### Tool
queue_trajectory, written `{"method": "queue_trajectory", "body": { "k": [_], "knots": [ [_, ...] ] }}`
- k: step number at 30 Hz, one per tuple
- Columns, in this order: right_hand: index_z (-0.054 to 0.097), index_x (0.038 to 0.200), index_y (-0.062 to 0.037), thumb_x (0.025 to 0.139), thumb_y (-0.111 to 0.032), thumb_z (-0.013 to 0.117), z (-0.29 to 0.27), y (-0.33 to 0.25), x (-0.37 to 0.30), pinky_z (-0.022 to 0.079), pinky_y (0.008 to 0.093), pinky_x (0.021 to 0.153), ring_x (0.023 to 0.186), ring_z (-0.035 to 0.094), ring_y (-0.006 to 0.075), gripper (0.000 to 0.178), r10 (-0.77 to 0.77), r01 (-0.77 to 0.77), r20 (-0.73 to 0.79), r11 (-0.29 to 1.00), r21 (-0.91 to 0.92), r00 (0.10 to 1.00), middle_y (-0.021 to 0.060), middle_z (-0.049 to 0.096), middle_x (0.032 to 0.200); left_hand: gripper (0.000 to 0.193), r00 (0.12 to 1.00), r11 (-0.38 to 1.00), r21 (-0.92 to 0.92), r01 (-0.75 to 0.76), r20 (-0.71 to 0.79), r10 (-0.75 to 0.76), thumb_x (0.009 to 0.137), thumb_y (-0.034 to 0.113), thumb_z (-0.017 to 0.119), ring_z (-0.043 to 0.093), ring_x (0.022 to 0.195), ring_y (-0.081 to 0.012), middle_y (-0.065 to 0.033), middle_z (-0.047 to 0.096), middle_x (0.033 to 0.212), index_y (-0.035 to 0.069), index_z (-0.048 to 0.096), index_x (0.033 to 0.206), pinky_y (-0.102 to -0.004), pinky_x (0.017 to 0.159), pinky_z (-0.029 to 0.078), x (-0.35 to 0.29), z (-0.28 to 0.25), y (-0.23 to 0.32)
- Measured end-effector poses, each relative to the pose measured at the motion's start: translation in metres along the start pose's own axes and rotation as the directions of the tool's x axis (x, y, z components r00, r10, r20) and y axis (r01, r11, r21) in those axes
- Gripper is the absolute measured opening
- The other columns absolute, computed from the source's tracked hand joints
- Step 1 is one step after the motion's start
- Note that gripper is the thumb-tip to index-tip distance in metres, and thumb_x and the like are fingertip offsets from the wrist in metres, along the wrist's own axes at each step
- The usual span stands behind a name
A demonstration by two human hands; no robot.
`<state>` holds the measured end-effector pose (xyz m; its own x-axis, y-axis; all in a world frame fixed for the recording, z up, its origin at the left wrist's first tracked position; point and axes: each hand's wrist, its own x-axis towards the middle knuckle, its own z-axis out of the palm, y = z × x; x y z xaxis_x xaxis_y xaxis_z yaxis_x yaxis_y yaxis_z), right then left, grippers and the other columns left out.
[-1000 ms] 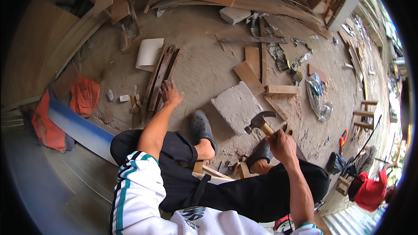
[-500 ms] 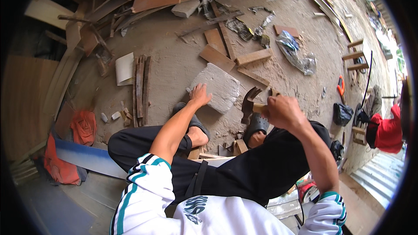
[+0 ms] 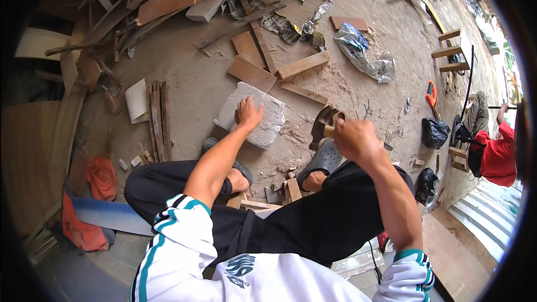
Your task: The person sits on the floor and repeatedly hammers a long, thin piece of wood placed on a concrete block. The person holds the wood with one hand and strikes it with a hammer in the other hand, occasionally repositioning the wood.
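A pale, rough concrete block (image 3: 268, 126) lies on the dirt floor in front of my feet. My left hand (image 3: 249, 114) rests at its top, with bent fingers drawn together; a small dark spot shows by the thumb, too small to name. My right hand (image 3: 358, 140) is wrapped around the wooden handle of a claw hammer (image 3: 319, 130). The hammer's dark metal head is held to the right of the block, apart from it, above my right clog (image 3: 325, 159). My left clog (image 3: 241, 173) is partly hidden behind my left forearm.
Wooden boards (image 3: 251, 72) and a plastic bag (image 3: 366, 59) lie beyond the block. Thin wood strips (image 3: 159, 120) lie to the left. An orange-handled tool (image 3: 431, 94) and black bags (image 3: 434, 133) are at the right, near a person in red (image 3: 498, 156).
My view has shifted, so the floor things sit further left. My left hand has moved further onto the block, its fingers more bent. The hammer stays in my right hand, its head turned slightly.
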<state>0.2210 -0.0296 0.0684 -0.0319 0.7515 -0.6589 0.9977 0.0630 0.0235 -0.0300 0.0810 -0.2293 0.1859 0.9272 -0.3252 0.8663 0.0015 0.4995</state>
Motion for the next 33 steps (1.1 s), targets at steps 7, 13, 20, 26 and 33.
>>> {"method": "queue_trajectory", "body": {
  "k": [7,13,20,26,33],
  "knots": [
    [0.061,0.095,-0.0020,0.089,-0.021,0.060,-0.020,-0.016,-0.039,0.054,0.0360,0.065,0.074,0.070,0.0237,0.020,-0.066,0.066,0.013,0.998,0.002,0.998,0.0092,0.068,0.080,0.032,0.998,0.982,-0.187,-0.003,-0.065,-0.009,0.087,0.033,0.067,0.067,0.100,-0.0343,-0.0147,0.072,0.104,0.008,0.069,0.106,-0.0442,0.087,0.052,0.147,0.022,0.035],
    [0.059,0.096,-0.0055,0.101,-0.034,0.049,-0.003,-0.011,-0.049,0.047,0.0328,0.062,0.071,0.066,0.0180,0.031,0.029,-0.028,0.111,1.000,-0.011,0.993,0.0048,0.064,0.078,0.058,0.991,0.985,0.104,0.135,-0.014,-0.134,0.085,0.043,0.067,0.063,0.113,-0.0386,-0.0245,0.067,0.118,-0.005,0.064,0.117,-0.0444,0.098,0.049,0.217,0.039,0.059],
    [0.060,0.099,-0.0045,0.102,-0.034,0.048,0.005,-0.004,-0.055,0.045,0.0317,0.063,0.068,0.064,0.0173,0.032,0.099,-0.097,0.064,0.995,-0.029,0.993,0.0037,0.063,0.076,0.074,0.961,0.960,0.168,0.225,0.127,-0.247,0.085,0.045,0.069,0.050,0.129,-0.0379,-0.0285,0.054,0.135,-0.012,0.051,0.129,-0.0434,0.108,0.042,0.236,0.038,0.068],
    [0.060,0.098,-0.0046,0.101,-0.033,0.049,0.007,-0.001,-0.059,0.046,0.0321,0.063,0.070,0.065,0.0178,0.031,0.106,-0.106,0.033,0.994,-0.016,0.994,0.0047,0.065,0.078,0.080,0.957,0.960,-0.026,0.279,0.089,-0.276,0.090,0.052,0.057,0.046,0.134,-0.0364,-0.0283,0.047,0.143,-0.011,0.043,0.138,-0.0470,0.107,0.043,0.218,0.010,0.080],
    [0.059,0.094,-0.0031,0.088,-0.015,0.058,0.016,-0.012,-0.066,0.051,0.0353,0.064,0.075,0.070,0.0243,0.013,0.039,-0.036,-0.029,0.993,0.113,0.999,0.0106,0.069,0.080,0.050,0.882,0.212,-0.859,0.467,0.433,-0.188,0.094,0.046,0.041,0.062,0.072,-0.0249,-0.0133,0.060,0.082,-0.003,0.053,0.093,-0.0414,0.066,0.057,0.215,-0.057,0.102]
  ]
}}
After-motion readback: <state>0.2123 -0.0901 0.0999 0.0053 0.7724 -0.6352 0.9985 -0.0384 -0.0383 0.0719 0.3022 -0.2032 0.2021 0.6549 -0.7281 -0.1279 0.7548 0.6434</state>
